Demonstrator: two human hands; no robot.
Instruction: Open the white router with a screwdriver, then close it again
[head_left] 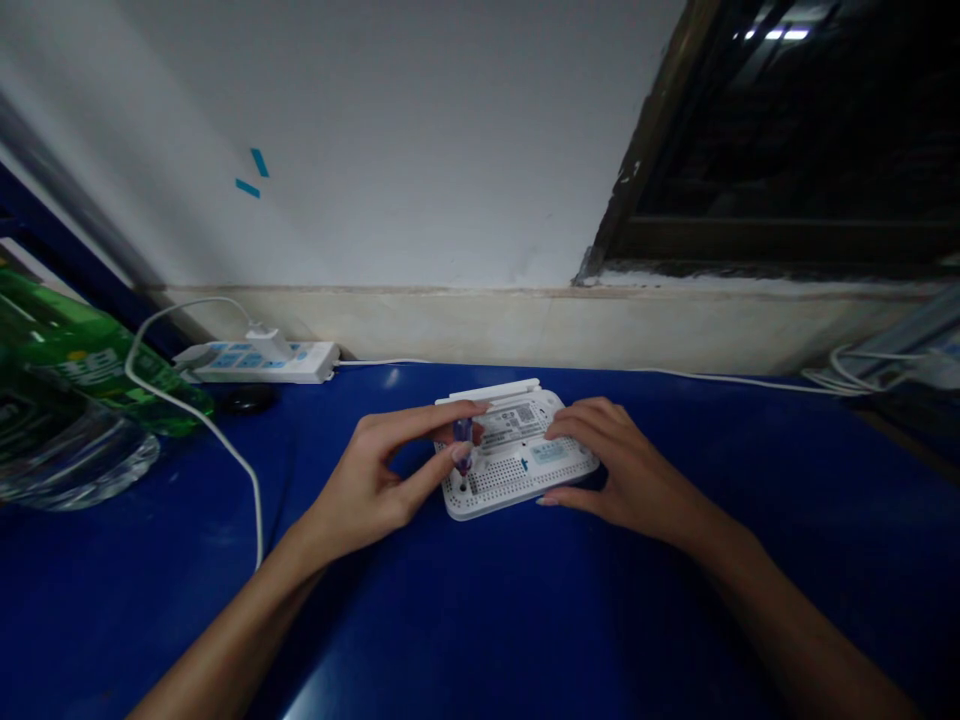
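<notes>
One corner hole of the router, label-up on the table, meets a screwdriver pinched by the left hand; the right hand, half-open, braces the other end. Case looks whole; screw work seems unfinished.

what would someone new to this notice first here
Probably the white device in the middle of the blue table: the left hand holds a purple screwdriver at its near left corner, and the right hand steadies its right end. Next, the green bottle at the far left.
</notes>
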